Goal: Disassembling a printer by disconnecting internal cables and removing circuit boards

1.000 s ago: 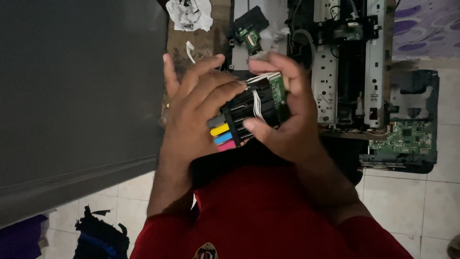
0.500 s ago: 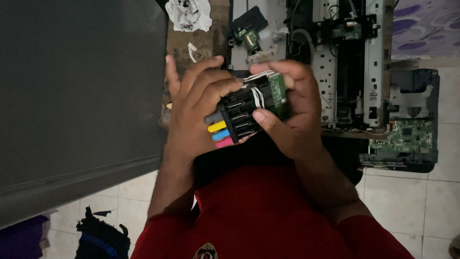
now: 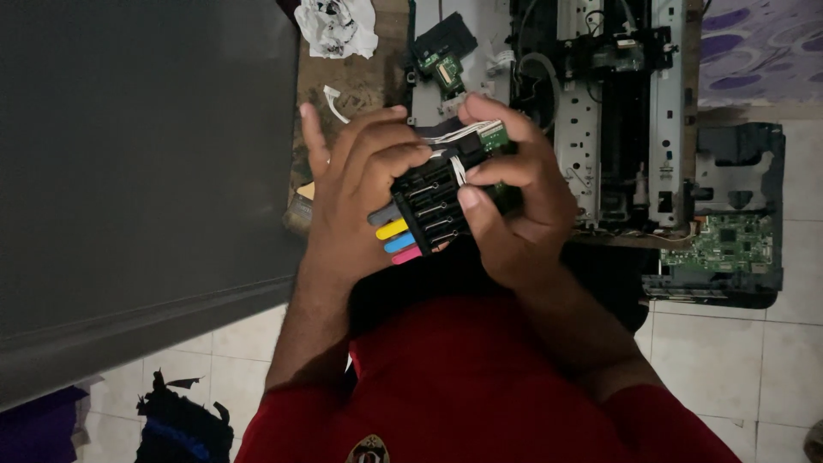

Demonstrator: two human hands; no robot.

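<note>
Both hands, left and right, clamped on printer ink-cartridge carriage, inspecting it; gutted printer chassis at 2 o'clock. Next needs steady regrip.

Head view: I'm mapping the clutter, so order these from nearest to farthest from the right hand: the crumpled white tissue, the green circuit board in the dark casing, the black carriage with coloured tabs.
1. Black carriage with coloured tabs: held in the right hand.
2. Green circuit board: far right.
3. Crumpled white tissue: top, beyond the left hand.
</note>
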